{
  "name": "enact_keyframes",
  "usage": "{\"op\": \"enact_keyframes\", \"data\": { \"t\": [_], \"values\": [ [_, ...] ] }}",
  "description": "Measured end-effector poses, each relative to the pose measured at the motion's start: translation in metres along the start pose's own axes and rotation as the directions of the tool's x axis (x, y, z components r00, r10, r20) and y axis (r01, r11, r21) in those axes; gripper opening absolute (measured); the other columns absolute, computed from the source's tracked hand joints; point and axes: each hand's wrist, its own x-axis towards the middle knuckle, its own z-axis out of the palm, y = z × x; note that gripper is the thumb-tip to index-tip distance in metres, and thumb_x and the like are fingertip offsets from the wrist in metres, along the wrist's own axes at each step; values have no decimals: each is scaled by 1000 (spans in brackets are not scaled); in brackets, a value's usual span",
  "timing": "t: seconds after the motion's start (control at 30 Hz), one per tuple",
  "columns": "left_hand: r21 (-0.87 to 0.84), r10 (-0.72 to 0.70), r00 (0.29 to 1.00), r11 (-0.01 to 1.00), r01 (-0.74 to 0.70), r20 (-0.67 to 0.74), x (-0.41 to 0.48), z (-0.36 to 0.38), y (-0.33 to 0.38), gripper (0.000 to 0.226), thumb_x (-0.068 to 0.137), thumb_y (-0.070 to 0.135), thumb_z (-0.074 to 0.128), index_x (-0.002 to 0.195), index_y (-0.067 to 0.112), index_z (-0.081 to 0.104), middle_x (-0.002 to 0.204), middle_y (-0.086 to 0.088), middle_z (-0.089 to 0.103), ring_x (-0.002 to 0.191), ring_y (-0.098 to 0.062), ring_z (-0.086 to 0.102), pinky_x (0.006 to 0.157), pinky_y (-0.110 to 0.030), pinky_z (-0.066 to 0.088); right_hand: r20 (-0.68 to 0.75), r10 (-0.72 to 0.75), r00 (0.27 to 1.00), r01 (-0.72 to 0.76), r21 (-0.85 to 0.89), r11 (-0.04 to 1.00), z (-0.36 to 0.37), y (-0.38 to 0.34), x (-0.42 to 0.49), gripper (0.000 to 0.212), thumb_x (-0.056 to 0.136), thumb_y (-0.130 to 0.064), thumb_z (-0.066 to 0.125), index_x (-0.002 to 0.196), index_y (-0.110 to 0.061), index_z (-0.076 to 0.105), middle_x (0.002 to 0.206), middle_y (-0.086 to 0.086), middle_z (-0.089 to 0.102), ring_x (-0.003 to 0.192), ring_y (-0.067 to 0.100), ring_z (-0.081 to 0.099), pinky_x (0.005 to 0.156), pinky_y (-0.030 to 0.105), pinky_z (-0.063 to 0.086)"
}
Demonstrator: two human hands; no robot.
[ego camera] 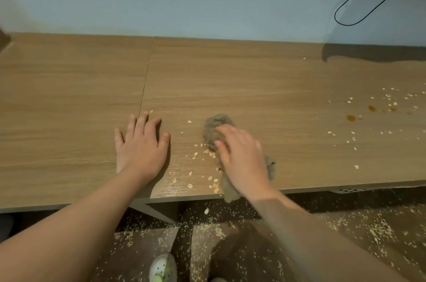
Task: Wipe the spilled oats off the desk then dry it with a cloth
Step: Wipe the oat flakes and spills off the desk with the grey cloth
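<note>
Wiping in hand; drying outstanding.
Right hand (242,159) presses cloth (216,126) with flattened fingers; left hand (141,150) lies splayed on desk (253,78). Next: sweep oats (213,183) off near edge.

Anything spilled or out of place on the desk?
Yes: oats lie on the desk by the cloth under the right hand and farther right, beside brown drops. More oats litter the floor.

**Pale Wall, Shadowed Floor**

A plain blue-grey wall (184,0) rises behind a wood-grain desk (69,78) made of two panels joined at a seam. A black cable (335,13) loops down the wall at upper right. The brown floor (380,217) below lies dim.
</note>
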Motion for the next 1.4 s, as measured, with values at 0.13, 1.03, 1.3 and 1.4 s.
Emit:
{"op": "enact_keyframes", "data": {
  "t": [0.13, 1.03, 1.3, 1.4],
  "values": [
    [-40, 148, 989, 988, -147, 8, -6, -12, -32, 52, 98, 34, 36, 147, 20, 24, 154, -1, 26, 143, -16, 16, 117, -41, 9, -245, 331, 911, -334, 31, 942, -26, 58, 12, 42, 96, -34, 36, 134, -20, 45, 136, -2, 49, 127, 15, 41, 107, 35, 26],
    [235, 196, 978, 949, -208, 75, -7, -21, -77, 76, 75, 62, -19, 140, 23, -18, 148, 7, -22, 140, -10, -22, 114, -32, -14, 264, -360, 895, 318, 186, 929, 8, -37, 64, 19, 83, -35, 52, 100, -36, 60, 115, -14, 60, 112, 6, 44, 99, 31, 26],
    [234, 205, 974, 947, -222, 94, -4, -23, -77, 73, 76, 57, -22, 140, 22, -20, 148, 6, -24, 140, -11, -24, 114, -31, -13, -83, -24, 996, 32, 92, 995, 26, -43, 156, 25, 91, -36, 49, 114, -28, 58, 114, -7, 61, 116, 20, 44, 94, 35, 33],
    [209, 205, 975, 953, -218, 82, -2, -23, -78, 78, 77, 54, -19, 147, 21, -10, 149, 8, -19, 141, -8, -19, 116, -31, -10, 56, -253, 966, 251, 39, 967, 33, -60, 168, 30, 93, -45, 46, 118, -33, 57, 125, -12, 57, 122, 20, 42, 98, 37, 29]
  ]
}}
